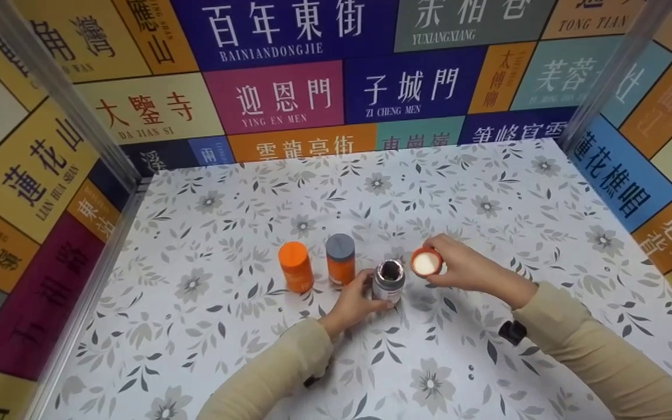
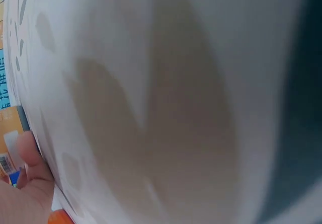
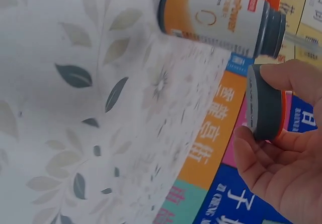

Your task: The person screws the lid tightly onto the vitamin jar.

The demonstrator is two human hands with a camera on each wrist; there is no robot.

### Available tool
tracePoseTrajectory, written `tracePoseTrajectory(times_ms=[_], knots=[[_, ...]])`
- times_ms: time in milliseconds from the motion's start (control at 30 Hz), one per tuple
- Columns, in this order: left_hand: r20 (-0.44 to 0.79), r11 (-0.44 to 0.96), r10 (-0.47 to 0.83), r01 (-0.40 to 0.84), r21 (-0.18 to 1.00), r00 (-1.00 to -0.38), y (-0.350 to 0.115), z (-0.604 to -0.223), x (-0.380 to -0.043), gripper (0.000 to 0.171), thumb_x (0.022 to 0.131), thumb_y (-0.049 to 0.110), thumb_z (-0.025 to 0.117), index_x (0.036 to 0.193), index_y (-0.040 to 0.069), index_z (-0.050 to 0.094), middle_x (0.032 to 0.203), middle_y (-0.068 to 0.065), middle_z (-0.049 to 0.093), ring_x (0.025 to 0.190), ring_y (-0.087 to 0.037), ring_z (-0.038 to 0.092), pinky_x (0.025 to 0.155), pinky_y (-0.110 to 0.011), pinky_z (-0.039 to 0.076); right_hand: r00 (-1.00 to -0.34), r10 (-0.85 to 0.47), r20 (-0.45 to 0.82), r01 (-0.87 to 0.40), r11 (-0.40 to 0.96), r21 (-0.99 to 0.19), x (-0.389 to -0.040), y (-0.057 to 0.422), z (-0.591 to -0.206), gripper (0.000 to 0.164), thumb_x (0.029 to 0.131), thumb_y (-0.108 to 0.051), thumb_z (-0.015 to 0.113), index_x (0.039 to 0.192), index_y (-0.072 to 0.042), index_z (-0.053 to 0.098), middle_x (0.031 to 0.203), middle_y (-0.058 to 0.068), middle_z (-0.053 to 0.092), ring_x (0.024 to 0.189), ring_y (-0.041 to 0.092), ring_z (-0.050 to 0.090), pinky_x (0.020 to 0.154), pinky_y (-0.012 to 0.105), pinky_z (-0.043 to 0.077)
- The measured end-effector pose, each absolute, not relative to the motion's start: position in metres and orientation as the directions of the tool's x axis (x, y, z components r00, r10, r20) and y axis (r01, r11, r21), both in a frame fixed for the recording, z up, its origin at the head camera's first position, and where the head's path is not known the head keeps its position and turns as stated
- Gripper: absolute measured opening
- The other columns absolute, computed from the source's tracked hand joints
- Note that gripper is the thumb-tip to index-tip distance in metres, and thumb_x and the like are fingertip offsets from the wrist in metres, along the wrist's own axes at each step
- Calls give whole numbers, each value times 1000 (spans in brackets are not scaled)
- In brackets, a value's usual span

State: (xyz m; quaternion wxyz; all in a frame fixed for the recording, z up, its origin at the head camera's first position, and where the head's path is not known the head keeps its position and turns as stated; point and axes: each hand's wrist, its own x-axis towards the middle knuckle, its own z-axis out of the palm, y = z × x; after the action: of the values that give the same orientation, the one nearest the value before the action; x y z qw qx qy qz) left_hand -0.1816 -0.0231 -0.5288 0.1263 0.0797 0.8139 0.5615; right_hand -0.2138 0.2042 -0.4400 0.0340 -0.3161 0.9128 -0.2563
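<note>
An uncapped pill bottle (image 1: 389,286) stands upright on the table, its foil-edged mouth facing up. My left hand (image 1: 352,304) grips its side, fingers and thumb around it. The right wrist view shows the bottle's (image 3: 214,20) orange and white label and dark grey neck. Just to the right, my right hand (image 1: 464,265) pinches a bottle cap (image 1: 427,262) above the table, apart from the mouth. That cap (image 3: 266,103) is dark grey outside with an orange rim; its pale inside faces the head camera. In the left wrist view, the left thumb (image 2: 30,151) presses the bottle (image 2: 10,141) near its barcode.
Left of my left hand stand two more bottles: an orange one with a grey lid (image 1: 340,262) and an all-orange one (image 1: 296,268). Leaf-and-flower cloth covers the table (image 1: 196,356). Panels with printed place names (image 1: 289,96) wall in the back and sides.
</note>
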Motion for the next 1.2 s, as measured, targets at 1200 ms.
tracePoseTrajectory(times_ms=[1200], knots=[[-98, 354, 345, 32, 935, -933, -34, -534, -184, 58, 69, 16, 79, 121, 16, 53, 120, -2, 59, 114, -18, 51, 102, -36, 35, -756, -603, 254, -600, 484, -637, -204, 185, -444, 51, 68, -4, 71, 114, 3, 51, 108, 12, 45, 92, 20, 55, 76, 29, 52]])
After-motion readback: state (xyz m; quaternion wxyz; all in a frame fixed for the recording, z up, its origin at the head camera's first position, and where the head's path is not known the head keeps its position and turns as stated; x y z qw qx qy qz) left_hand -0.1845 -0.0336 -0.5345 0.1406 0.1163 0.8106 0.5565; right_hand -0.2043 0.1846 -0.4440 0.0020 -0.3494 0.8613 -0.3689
